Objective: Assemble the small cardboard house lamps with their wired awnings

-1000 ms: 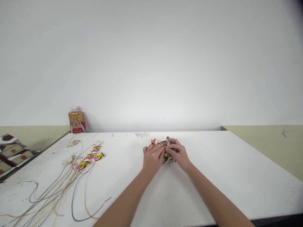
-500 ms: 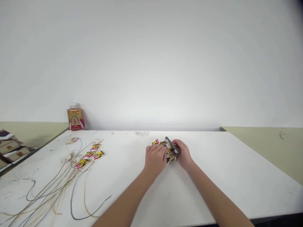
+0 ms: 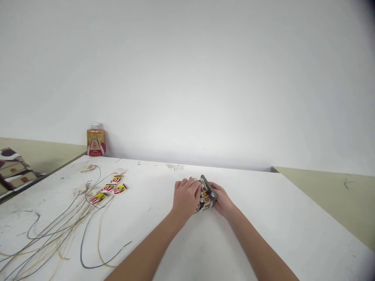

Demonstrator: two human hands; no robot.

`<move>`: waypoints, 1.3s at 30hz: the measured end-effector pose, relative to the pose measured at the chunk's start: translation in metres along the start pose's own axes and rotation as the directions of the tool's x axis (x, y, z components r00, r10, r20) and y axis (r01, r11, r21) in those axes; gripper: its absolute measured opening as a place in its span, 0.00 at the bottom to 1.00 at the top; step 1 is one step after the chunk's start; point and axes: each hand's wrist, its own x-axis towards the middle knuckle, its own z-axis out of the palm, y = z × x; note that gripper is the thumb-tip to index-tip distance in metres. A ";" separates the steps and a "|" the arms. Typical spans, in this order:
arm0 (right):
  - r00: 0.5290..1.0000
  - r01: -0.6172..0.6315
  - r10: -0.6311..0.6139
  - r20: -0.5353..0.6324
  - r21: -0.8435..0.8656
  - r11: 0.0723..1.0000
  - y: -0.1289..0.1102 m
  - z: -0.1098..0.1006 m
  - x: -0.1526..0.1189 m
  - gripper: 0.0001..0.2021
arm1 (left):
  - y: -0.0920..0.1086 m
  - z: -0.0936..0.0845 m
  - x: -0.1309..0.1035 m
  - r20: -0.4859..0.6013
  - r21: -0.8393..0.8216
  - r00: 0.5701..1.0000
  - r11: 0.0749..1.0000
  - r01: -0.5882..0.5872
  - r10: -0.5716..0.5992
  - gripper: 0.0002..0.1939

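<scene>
"Head view: where is the small house model (image 3: 206, 198)?"

"Between the two hands, over the white tabletop (image 3: 258, 218), with its grey board (image 3: 210, 189) tilted on the right side. Whether its underside touches the tabletop I can't tell."

"Which hand is nearer?"

"Neither; both are at it. The left hand (image 3: 186, 196) covers the left part, and the right hand (image 3: 223, 200) is on the board's outer face."

"How are they set?"

"The right is closed on the board, fingers bent behind it, tips hidden. The left has its fingers drawn together and curled over the house's body; what they pinch there, if anything, I can't make out."

"And the long axis?"

"The board's long upper edge slants from far left to near right, crossing the line from hand to hand. So the patterned body lies toward the left hand, the board toward the right."

"What else is about?"

"Well apart on the left, striped card pieces (image 3: 120, 189) among loose cords (image 3: 81, 251); farther back, a bottle (image 3: 95, 143) beside the wall (image 3: 187, 78)."
</scene>
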 end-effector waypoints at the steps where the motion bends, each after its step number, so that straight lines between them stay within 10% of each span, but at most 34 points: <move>1: 1.000 -0.015 0.015 0.014 -0.002 1.000 0.001 0.000 0.000 0.15 | -0.001 0.000 0.000 0.008 0.010 1.000 1.000 -0.001 0.001 0.11; 14: 0.987 -0.064 0.059 0.148 0.032 0.997 0.010 0.018 -0.009 0.15 | -0.004 -0.010 0.005 0.162 0.044 0.977 0.990 0.131 -0.137 0.13; 39: 0.984 -0.132 0.126 0.126 0.035 0.991 0.011 0.019 -0.009 0.15 | -0.008 -0.017 0.011 0.268 0.002 0.963 1.000 -0.015 0.014 0.12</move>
